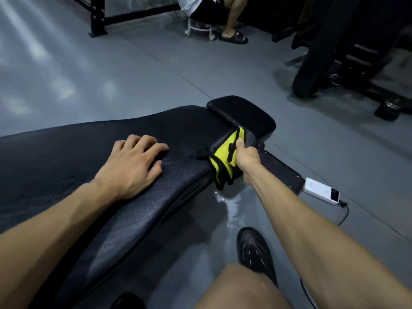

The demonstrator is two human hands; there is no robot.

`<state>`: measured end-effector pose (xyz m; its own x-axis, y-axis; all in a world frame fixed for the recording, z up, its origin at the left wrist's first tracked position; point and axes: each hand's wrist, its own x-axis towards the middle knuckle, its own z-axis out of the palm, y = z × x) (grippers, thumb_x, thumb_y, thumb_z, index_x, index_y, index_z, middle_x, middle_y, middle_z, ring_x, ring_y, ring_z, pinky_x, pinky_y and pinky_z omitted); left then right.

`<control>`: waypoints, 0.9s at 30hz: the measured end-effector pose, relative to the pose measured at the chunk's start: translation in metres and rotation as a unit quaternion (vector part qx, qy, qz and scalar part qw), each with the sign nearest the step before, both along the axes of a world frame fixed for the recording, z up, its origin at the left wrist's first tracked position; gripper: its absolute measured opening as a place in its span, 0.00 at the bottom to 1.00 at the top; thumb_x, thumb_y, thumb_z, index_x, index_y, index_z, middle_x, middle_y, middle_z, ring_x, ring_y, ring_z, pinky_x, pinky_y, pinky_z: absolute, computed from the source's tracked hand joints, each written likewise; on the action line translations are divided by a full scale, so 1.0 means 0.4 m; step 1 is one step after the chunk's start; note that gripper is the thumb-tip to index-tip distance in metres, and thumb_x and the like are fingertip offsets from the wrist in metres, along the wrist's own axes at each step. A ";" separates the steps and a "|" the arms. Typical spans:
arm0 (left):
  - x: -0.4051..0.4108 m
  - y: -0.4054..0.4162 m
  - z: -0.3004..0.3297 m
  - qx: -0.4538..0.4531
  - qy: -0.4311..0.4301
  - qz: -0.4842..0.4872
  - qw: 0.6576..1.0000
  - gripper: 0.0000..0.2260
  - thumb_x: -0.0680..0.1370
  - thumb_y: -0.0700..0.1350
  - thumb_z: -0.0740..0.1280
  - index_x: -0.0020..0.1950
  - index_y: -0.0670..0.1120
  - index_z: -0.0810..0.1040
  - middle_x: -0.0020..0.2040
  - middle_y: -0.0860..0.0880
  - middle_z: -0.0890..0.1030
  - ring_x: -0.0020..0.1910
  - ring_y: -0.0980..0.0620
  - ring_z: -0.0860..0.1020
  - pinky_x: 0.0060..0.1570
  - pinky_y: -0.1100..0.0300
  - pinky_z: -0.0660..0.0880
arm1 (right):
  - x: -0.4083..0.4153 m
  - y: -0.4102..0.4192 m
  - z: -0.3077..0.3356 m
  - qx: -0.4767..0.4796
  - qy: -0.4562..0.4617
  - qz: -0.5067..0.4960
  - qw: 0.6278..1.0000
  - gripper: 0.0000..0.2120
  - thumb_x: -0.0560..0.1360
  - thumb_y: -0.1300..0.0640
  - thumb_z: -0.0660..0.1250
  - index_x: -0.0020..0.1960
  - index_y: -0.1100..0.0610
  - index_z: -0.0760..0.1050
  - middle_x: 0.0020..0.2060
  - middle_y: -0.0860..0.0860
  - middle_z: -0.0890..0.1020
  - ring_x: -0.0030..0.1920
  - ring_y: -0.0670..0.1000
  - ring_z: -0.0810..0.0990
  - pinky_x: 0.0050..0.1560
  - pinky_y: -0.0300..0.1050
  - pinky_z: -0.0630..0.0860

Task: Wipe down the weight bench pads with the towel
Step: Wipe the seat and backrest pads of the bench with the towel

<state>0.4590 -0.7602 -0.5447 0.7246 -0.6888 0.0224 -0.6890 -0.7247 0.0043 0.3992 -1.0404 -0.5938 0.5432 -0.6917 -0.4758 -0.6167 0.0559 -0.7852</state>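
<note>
Clamped on the yellow towel [225, 157], the right hand [246, 159] works the gap between long back pad [111, 139] and seat pad [243, 114] (left hand [131, 163] flat, fingers spread, bracing).

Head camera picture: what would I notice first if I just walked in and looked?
Probably the bright yellow towel, gripped by the right hand at the gap between the long black bench pad and the small seat pad. Next, the left hand resting spread on the long pad. On the floor to the right lies a white power bank.
</note>
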 end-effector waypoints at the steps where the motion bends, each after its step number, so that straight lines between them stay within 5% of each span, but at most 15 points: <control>1: 0.004 -0.013 0.000 0.010 0.008 -0.009 1.000 0.25 0.79 0.60 0.47 0.72 0.57 0.70 0.68 0.53 0.72 0.65 0.46 0.68 0.65 0.45 0.65 | -0.010 0.009 -0.013 0.015 -0.014 -0.006 1.000 0.31 0.84 0.40 0.53 0.74 0.65 0.64 0.70 0.60 0.74 0.68 0.61 0.74 0.65 0.49 0.69; 7: 0.037 -0.220 -0.029 0.014 0.062 -0.066 0.996 0.29 0.76 0.64 0.47 0.74 0.57 0.69 0.73 0.55 0.69 0.72 0.47 0.65 0.69 0.45 0.62 | 0.002 -0.032 -0.051 0.060 -0.051 -0.014 0.997 0.30 0.85 0.42 0.54 0.75 0.65 0.63 0.69 0.58 0.74 0.66 0.58 0.74 0.59 0.44 0.67; 10: 0.047 -0.280 -0.059 -0.022 0.056 -0.052 0.997 0.24 0.77 0.61 0.51 0.70 0.58 0.71 0.69 0.56 0.71 0.68 0.48 0.66 0.67 0.47 0.62 | 0.036 -0.079 -0.051 0.090 -0.073 -0.034 0.993 0.27 0.85 0.42 0.54 0.72 0.63 0.66 0.64 0.55 0.75 0.60 0.55 0.74 0.60 0.45 0.70; 16: 0.053 -0.288 -0.066 -0.045 0.051 -0.035 0.997 0.22 0.80 0.61 0.52 0.70 0.57 0.71 0.68 0.57 0.72 0.68 0.49 0.66 0.68 0.47 0.63 | -0.016 -0.159 -0.132 0.220 -0.132 -0.082 0.963 0.25 0.82 0.39 0.61 0.60 0.61 0.77 0.55 0.55 0.84 0.56 0.54 0.83 0.63 0.56 0.79; 20: 0.048 -0.294 -0.061 -0.029 0.053 -0.028 0.998 0.23 0.80 0.61 0.52 0.71 0.56 0.71 0.68 0.56 0.72 0.68 0.48 0.67 0.67 0.46 0.63 | -0.112 -0.236 -0.122 0.209 -0.190 -0.150 0.948 0.14 0.83 0.45 0.61 0.49 0.55 0.77 0.47 0.51 0.85 0.52 0.52 0.84 0.62 0.56 0.79; 25: 0.039 -0.296 -0.052 -0.022 0.054 -0.017 0.998 0.22 0.80 0.61 0.53 0.70 0.56 0.72 0.67 0.56 0.73 0.66 0.47 0.68 0.66 0.47 0.64 | -0.063 -0.337 -0.080 0.198 -0.239 -0.164 0.937 0.17 0.84 0.45 0.59 0.61 0.56 0.76 0.49 0.52 0.85 0.48 0.49 0.84 0.58 0.54 0.80; 27: 0.037 -0.299 -0.049 -0.020 0.051 -0.013 0.998 0.22 0.80 0.60 0.53 0.71 0.56 0.72 0.67 0.56 0.73 0.66 0.48 0.68 0.66 0.48 0.63 | -0.012 -0.334 -0.090 0.169 -0.223 -0.143 0.950 0.18 0.84 0.43 0.58 0.58 0.56 0.76 0.47 0.54 0.84 0.48 0.51 0.84 0.60 0.53 0.79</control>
